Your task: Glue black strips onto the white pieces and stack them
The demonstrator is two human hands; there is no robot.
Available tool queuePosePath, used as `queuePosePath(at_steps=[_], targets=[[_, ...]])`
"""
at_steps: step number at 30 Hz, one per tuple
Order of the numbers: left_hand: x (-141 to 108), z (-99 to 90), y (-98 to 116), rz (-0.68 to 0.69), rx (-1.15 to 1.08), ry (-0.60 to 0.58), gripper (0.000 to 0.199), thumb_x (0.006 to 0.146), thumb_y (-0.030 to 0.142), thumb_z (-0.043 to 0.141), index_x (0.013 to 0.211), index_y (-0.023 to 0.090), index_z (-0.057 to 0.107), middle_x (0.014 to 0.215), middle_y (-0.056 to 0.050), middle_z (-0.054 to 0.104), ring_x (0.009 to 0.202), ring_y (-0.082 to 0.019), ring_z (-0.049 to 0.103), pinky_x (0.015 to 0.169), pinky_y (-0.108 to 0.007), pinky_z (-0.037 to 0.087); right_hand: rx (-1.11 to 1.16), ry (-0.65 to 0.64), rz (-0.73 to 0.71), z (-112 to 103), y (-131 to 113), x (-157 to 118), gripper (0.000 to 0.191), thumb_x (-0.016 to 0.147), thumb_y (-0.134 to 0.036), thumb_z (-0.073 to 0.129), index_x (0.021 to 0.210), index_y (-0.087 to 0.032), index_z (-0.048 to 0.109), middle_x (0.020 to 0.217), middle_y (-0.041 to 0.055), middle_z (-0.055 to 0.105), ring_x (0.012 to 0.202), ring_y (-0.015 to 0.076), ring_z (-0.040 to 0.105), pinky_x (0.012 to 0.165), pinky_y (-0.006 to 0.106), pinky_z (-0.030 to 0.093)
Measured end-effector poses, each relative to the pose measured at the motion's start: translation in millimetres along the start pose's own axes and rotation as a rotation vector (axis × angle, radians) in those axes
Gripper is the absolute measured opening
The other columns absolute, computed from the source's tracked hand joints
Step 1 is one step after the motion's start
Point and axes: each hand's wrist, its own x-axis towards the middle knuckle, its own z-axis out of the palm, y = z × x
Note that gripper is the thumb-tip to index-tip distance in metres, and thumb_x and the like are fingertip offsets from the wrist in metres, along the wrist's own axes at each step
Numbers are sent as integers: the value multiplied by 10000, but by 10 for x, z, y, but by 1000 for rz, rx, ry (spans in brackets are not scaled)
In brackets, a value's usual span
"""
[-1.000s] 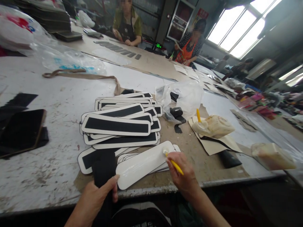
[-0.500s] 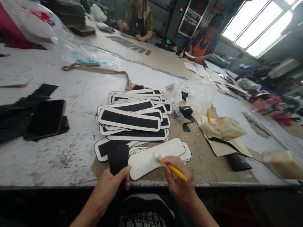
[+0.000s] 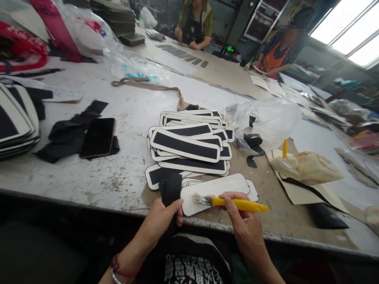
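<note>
A yellow-handled brush (image 3: 239, 204) is gripped in my right hand (image 3: 244, 219), its bristles touching the left part of a white rounded strip (image 3: 216, 189). My left hand (image 3: 166, 217) is closed on a black cloth strip (image 3: 171, 187), its thumb at the left end of the white strip. Other white strips (image 3: 253, 191) lie beneath that one. Just behind, a loose pile of white-edged strips with black centres (image 3: 186, 145) rests on brown sheeting.
A phone (image 3: 98, 138) lies on black cloth at left, near a stack of strips (image 3: 14, 118). On the right are a stained plastic bottle (image 3: 318, 167) and a clear bag (image 3: 272, 118). Two people (image 3: 195, 23) (image 3: 281, 47) work across the table (image 3: 130, 165).
The brush has moved toward the left end of the white strip and its handle now lies more level. The view has turned left, bringing the stack of strips into sight.
</note>
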Motion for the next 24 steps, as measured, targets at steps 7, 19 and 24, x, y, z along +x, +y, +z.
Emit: queuePosePath(at_steps=[7,19,24], targets=[[2,-18,-2,-22,-23,13,362,683,473,630,499,165,580,464,-42,589,455,-156,533,522,-264,438,-68,2,-70,9,44,52,194,888,-363,577,897,-174,622,900,74,656,710,178,659,662,305,575],[24,-4,21,-71,33,73,400,615,527,677,482,169,558,447,-10,550,440,-143,496,482,-253,415,-568,264,-303,-933,310,364,222,906,-389,531,914,-180,604,892,72,626,853,213,620,785,385,531],[36,-38,34,-42,107,57,403,651,521,667,480,170,567,443,-19,561,447,-148,503,499,-253,421,-626,302,-394,-1027,153,258,164,905,-343,535,918,-197,606,895,71,642,865,217,622,805,388,530]])
